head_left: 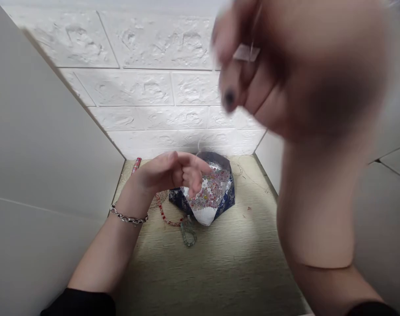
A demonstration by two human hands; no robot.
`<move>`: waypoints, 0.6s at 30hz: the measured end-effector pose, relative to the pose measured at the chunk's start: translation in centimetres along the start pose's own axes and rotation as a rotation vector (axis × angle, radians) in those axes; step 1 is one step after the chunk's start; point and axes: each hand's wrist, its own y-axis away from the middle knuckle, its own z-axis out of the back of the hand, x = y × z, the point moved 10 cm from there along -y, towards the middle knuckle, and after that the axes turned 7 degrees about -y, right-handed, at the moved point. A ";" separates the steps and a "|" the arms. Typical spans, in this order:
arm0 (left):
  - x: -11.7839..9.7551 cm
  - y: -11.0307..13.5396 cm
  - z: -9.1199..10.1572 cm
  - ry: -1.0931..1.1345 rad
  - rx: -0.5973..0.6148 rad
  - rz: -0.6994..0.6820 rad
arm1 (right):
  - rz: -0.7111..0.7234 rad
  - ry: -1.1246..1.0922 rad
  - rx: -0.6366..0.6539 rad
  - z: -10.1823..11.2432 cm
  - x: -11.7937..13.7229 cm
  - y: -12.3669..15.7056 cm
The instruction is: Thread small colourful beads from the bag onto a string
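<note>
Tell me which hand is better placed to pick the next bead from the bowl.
Left, probably. The left hand hovers right over the beads in the blue bowl, fingers curled. The right hand is raised near the camera, blurred, apparently pinching a thread.

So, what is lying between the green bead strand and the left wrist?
In the head view, a red bead strand lies on the mat between the green bead strand and the left wrist.

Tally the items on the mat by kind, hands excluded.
Blue patterned fabric dish of mixed small beads: 1
Red beaded strand: 1
Pale green beaded strand: 1
Red pen-like stick: 1
Total: 4
</note>
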 end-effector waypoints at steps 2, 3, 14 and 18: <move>-0.1 -0.4 0.7 0.049 -0.093 0.002 | 0.084 0.136 0.125 -2.1 -0.7 1.3; -0.1 -0.6 0.7 0.067 -0.114 0.011 | 0.097 0.224 0.169 -3.0 -1.7 1.9; 1.4 -1.7 0.8 0.162 -0.189 0.105 | 0.129 0.532 0.059 -0.9 -7.5 3.2; 2.0 -1.9 1.1 0.063 -0.223 0.164 | 0.108 0.587 0.005 1.0 -7.2 3.4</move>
